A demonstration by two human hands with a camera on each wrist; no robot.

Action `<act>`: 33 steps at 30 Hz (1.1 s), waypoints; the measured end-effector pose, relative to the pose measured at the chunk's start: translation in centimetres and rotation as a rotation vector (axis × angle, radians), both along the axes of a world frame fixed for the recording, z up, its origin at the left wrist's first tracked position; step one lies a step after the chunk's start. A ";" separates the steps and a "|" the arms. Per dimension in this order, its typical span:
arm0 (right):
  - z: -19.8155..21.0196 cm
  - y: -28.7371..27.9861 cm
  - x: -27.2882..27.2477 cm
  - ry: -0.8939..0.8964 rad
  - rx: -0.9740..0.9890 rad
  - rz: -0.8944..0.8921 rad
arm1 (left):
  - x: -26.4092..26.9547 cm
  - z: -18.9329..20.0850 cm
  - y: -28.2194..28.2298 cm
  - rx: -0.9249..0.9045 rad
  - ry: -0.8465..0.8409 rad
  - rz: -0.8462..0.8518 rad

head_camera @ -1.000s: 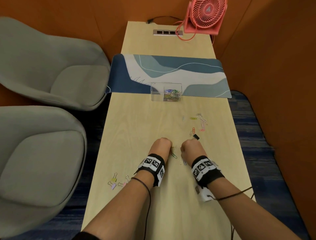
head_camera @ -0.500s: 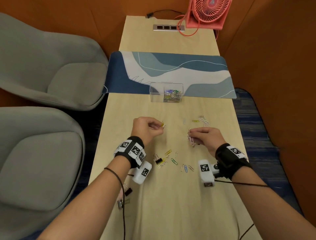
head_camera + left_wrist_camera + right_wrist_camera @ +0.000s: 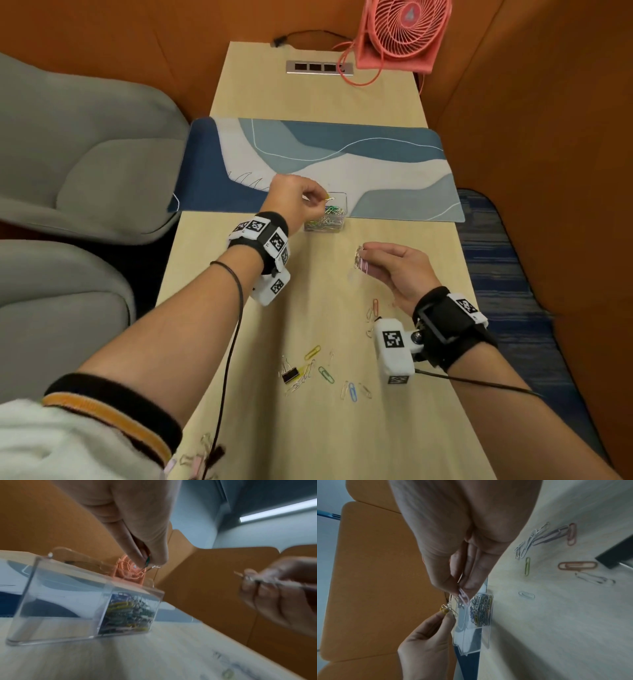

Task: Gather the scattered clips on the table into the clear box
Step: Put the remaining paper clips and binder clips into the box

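Note:
The clear box (image 3: 343, 205) stands at the mat's near edge, its right part full of coloured paper clips (image 3: 325, 219). My left hand (image 3: 317, 200) hovers over the box's left side and pinches a few small clips (image 3: 329, 198), yellow and silver. My right hand (image 3: 364, 253) hangs a short way in front of the box, pinching a bunch of silver and pink clips (image 3: 359, 263). In the left wrist view the box (image 3: 68, 601) lies just below my pinching left hand (image 3: 147, 562). In the right wrist view my right hand (image 3: 462, 589) holds a pink clip (image 3: 464, 597).
Several loose paper clips (image 3: 322, 371) and a black binder clip (image 3: 290, 374) lie on the wooden table (image 3: 239, 342) near me, more clips (image 3: 375, 306) under my right wrist, and binder clips (image 3: 202, 457) at the near left edge. A blue mat (image 3: 376, 154), a pink fan (image 3: 404, 31) and grey chairs (image 3: 85, 154) surround.
Both hands rose from the near table, each pinching clips. The left hand travelled forward to above the box; the right hand moved forward to just short of it.

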State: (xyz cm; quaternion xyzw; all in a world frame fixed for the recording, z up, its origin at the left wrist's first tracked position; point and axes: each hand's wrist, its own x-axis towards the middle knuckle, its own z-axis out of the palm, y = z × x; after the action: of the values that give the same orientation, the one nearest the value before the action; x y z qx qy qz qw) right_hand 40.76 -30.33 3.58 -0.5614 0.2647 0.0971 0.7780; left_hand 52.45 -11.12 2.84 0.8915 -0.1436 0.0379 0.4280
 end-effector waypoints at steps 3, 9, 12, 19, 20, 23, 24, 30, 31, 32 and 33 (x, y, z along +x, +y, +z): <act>-0.2 -0.9 1.2 -0.003 -0.021 -0.014 | 0.9 -1.3 -0.8 0.125 -0.044 -0.063; -0.5 -1.7 3.7 -0.061 -0.132 -0.008 | 1.7 -2.9 -0.3 0.219 -0.029 -0.075; -0.2 -1.9 5.4 -0.106 -0.191 0.007 | 1.5 -3.0 0.0 0.186 -0.022 -0.080; 1.8 -1.0 10.1 -0.309 -0.419 0.073 | 0.8 -3.4 0.9 0.197 -0.095 0.018; 1.9 -0.5 10.8 -0.346 -0.475 0.106 | 0.6 -3.5 1.0 0.190 -0.110 0.043; 1.6 1.1 12.4 -0.465 -0.721 0.225 | -0.5 -3.9 1.4 0.122 -0.142 0.127; 1.3 1.7 12.8 -0.506 -0.802 0.276 | -0.8 -4.1 1.5 0.071 -0.143 0.160; -0.7 3.6 13.6 -0.600 -1.260 0.675 | -3.6 -5.2 2.3 -0.206 -0.114 0.336; -0.8 3.7 13.6 -0.597 -1.322 0.733 | -4.0 -5.5 2.4 -0.219 -0.103 0.352; -0.9 3.8 13.6 -0.588 -1.379 0.783 | -4.4 -5.7 2.6 -0.231 -0.089 0.355; -1.0 3.9 13.7 -0.571 -1.427 0.816 | -4.8 -5.9 2.8 -0.243 -0.072 0.349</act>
State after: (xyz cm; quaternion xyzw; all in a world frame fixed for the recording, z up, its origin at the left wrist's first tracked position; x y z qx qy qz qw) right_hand 54.45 -26.46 2.57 -0.9689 -0.1649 0.0347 0.1812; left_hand 47.62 -8.36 -3.10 0.8427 0.0034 0.1602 0.5139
